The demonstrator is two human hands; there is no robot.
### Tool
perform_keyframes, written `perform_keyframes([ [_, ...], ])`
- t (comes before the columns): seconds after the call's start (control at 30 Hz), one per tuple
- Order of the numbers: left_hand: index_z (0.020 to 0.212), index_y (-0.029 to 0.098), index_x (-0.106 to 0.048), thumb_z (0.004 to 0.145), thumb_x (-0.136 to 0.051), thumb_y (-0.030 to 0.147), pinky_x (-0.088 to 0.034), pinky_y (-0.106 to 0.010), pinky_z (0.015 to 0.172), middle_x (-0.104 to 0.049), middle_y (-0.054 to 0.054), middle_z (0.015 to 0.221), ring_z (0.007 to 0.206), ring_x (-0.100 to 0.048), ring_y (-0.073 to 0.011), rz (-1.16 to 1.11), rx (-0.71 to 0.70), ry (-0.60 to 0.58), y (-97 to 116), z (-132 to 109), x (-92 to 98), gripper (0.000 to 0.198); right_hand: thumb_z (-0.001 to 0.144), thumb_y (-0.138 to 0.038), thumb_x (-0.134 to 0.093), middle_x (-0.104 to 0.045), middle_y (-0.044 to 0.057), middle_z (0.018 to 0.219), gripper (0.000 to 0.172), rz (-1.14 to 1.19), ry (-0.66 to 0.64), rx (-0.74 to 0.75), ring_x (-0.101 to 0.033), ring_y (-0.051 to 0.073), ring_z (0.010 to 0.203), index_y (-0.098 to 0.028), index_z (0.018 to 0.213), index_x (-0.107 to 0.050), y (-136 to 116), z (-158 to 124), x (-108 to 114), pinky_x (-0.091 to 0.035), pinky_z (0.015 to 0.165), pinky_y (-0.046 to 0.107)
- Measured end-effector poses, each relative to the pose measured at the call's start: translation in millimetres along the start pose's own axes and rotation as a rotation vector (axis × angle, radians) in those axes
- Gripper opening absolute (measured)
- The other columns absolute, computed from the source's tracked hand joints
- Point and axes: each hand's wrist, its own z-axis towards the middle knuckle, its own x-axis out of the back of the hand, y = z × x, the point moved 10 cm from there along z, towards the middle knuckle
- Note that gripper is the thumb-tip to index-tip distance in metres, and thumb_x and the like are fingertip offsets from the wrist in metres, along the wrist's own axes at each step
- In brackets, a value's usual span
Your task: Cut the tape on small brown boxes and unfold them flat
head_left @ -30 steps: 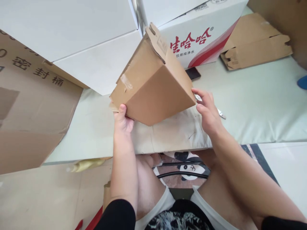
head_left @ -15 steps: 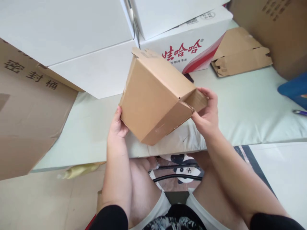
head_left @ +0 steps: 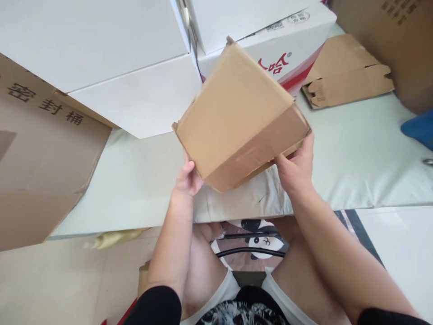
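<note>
A plain brown cardboard box (head_left: 233,117) is held up at a tilt above the pale green padded surface, one broad face towards me. My left hand (head_left: 188,177) grips its lower left edge, thumb on the near side and the other fingers mostly hidden behind. At the lower right corner, my right hand (head_left: 297,164) is closed on the edge by a flap, its fingertips partly out of sight. A narrower, darker panel runs along the box's lower side. What lies inside the box cannot be seen.
White cartons (head_left: 135,90) stand behind, one with red lettering. A folded flat brown carton (head_left: 352,85) lies at the back right. Large brown boxes (head_left: 43,149) flank both sides. A blue object (head_left: 419,128) sits at the right edge. Pale green cloth (head_left: 352,153) covers the surface.
The box has turned and tipped, so its broad face shows more fully and the opening at its right side has gone from view. Both hands have shifted right with it.
</note>
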Motion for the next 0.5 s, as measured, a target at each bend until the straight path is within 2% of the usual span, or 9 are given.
perform_keyframes([
  [0.1,0.119,0.028,-0.065,0.063,-0.089,0.051,-0.058,-0.041,0.101,-0.076,-0.006,0.122,0.145,-0.052,-0.0343,0.016,-0.003,0.0,-2.4,1.6,-5.2,0.065,0.08,-0.036,-0.071,-0.063,0.009,0.127,0.051,-0.032,-0.026,-0.033,-0.06,0.029,0.127,-0.026,0.126,-0.052,7.5,-0.9,-6.4,-0.051,0.109,0.052],
  [0.17,0.119,0.026,-0.065,0.064,-0.088,0.049,-0.059,-0.04,0.1,-0.077,-0.007,0.118,0.147,-0.05,-0.0342,0.029,0.018,0.024,-4.8,2.9,-5.1,0.065,0.079,-0.035,-0.069,-0.064,0.009,0.124,0.047,-0.129,-0.042,-0.05,-0.058,0.031,0.129,-0.025,0.123,-0.054,11.3,-2.3,-7.8,-0.049,0.111,0.054],
  [0.27,0.12,0.025,-0.065,0.064,-0.087,0.049,-0.058,-0.042,0.101,-0.078,-0.007,0.112,0.144,-0.053,-0.0352,0.039,0.028,0.037,-3.0,2.7,-6.2,0.064,0.075,-0.039,-0.073,-0.061,0.013,0.13,0.061,-0.316,-0.031,-0.045,-0.056,0.035,0.13,-0.024,0.13,-0.051,11.9,-3.2,-0.5,-0.046,0.112,0.061],
  [0.37,0.123,0.025,-0.063,0.059,-0.09,0.043,-0.058,-0.042,0.101,-0.077,-0.007,0.116,0.143,-0.054,-0.0361,0.056,-0.009,0.03,4.9,-0.7,-9.5,0.072,0.071,-0.043,-0.078,-0.051,0.019,0.145,0.082,-0.438,-0.032,0.056,-0.048,0.04,0.139,-0.022,0.142,-0.044,1.6,-2.7,5.7,-0.041,0.115,0.064],
  [0.43,0.124,0.025,-0.062,0.055,-0.092,0.041,-0.058,-0.042,0.102,-0.074,-0.008,0.124,0.144,-0.052,-0.0378,0.075,0.001,0.014,5.5,-3.8,-12.9,0.077,0.074,-0.043,-0.077,-0.049,0.018,0.15,0.08,-0.451,-0.068,0.098,-0.045,0.039,0.143,-0.024,0.143,-0.043,-2.0,-3.2,4.2,-0.04,0.116,0.063],
  [0.5,0.126,0.025,-0.061,0.056,-0.092,0.045,-0.057,-0.043,0.104,-0.07,-0.009,0.135,0.147,-0.048,-0.0393,0.095,0.033,-0.008,2.1,-6.6,-16.2,0.079,0.078,-0.042,-0.073,-0.055,0.014,0.145,0.07,-0.43,-0.098,0.066,-0.05,0.037,0.14,-0.028,0.141,-0.045,2.8,-3.7,2.0,-0.043,0.114,0.061],
])
